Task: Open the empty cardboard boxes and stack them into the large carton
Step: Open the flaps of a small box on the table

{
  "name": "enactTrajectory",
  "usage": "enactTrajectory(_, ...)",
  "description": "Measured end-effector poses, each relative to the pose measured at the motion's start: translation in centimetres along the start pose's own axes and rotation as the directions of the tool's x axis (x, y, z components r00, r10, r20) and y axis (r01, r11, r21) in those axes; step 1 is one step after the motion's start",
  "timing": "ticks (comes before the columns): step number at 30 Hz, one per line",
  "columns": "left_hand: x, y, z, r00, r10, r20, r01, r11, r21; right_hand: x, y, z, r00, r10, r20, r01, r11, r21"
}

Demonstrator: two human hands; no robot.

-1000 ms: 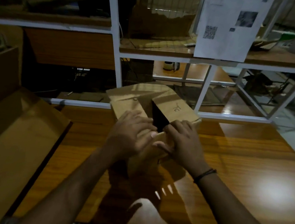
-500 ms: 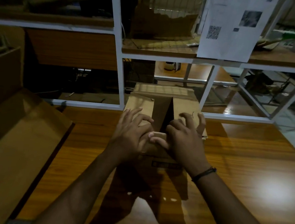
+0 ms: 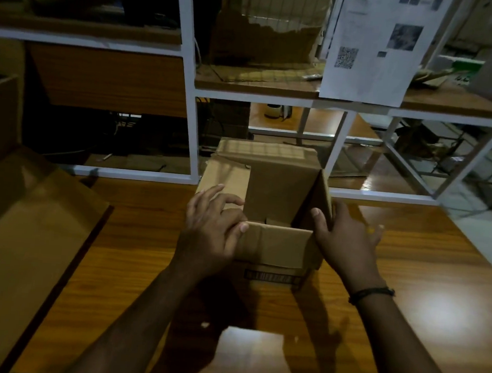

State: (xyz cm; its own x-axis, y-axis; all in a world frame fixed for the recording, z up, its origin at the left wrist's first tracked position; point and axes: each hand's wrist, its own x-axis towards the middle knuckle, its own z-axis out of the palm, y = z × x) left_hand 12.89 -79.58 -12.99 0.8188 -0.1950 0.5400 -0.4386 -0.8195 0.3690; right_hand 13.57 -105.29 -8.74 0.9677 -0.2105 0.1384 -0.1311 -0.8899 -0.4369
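Small cardboard box (image 3: 277, 219) upright near far edge of table (image 3: 408, 289), about mid-width; top open, far flap up, near flap folded outward w/ barcode below. Left hand (image 3: 211, 228) pressed on left flap, thumb at near flap's corner, fingers spread, not clamped. Right hand (image 3: 344, 239) clasped on right wall, thumb inside, fingers outside.

Risks, as judged: left flap springing back over opening once released; wall creasing if squeezed hard; box tipping if lifted one-handed by that thin wall. Large carton (image 3: 27, 226) at table's left edge, well apart; carry could catch its raised flap in dim light.
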Motion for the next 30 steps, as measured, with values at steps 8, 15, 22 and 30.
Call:
enactTrajectory(8, 0.5, 0.2, 0.0, 1.0, -0.028, 0.013, 0.028, 1.0, 0.005, 1.1, 1.0, 1.6, 0.995, -0.098, -0.006, 0.097, 0.97, 0.221)
enactTrajectory(15, 0.8, 2.4, -1.6, 0.994, -0.032, 0.104, 0.012, 0.981, 0.192, -2.0, -2.6, 1.7, 0.934, -0.353, -0.058, 0.341, 0.927, -0.156)
enactTrajectory(22, 2.9, 5.5, -3.8, 0.898, -0.059, 0.437, -0.122, 0.919, 0.375, -3.7, -4.3, 5.3, 0.879, -0.472, -0.073, 0.454, 0.873, -0.181)
enactTrajectory(30, 3.9, 6.5, -5.5, 0.931, -0.11, 0.349, -0.092, 0.852, 0.515, -3.8, -3.7, 5.4, 0.851, -0.511, -0.121, 0.488, 0.855, -0.173)
